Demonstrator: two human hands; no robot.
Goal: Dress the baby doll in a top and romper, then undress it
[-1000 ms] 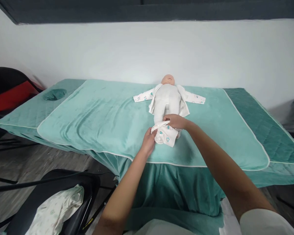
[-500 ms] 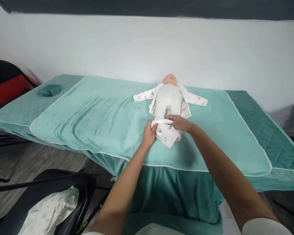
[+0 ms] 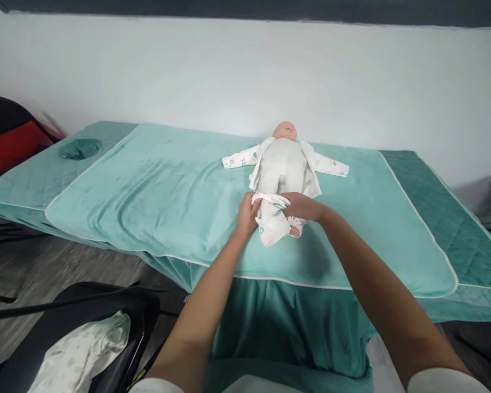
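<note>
Single head-worn view: the camera looks forward and down from the near long side of the bed [image 3: 147, 180] toward the wall [image 3: 229, 71]. The doll [image 3: 284, 164] lies mid-frame, fairly near; the floor [image 3: 65, 262] shows at lower left.

The place looked like a treatment or care-training room, not a home. A long padded massage bed [image 3: 445, 213] with a face hole [image 3: 79, 148] at 1 end stood against a bare white wall [image 3: 188, 76]. It wore a quilted teal cover, and a lighter teal blanket [image 3: 167, 202] was spread on top. A baby doll [image 3: 284, 164] lay on the blanket, the kind used for practice. A black chair [image 3: 45, 327] stood just beside the bed on a grey wood-look floor [image 3: 33, 262], and nothing homely hung on the wall.
</note>
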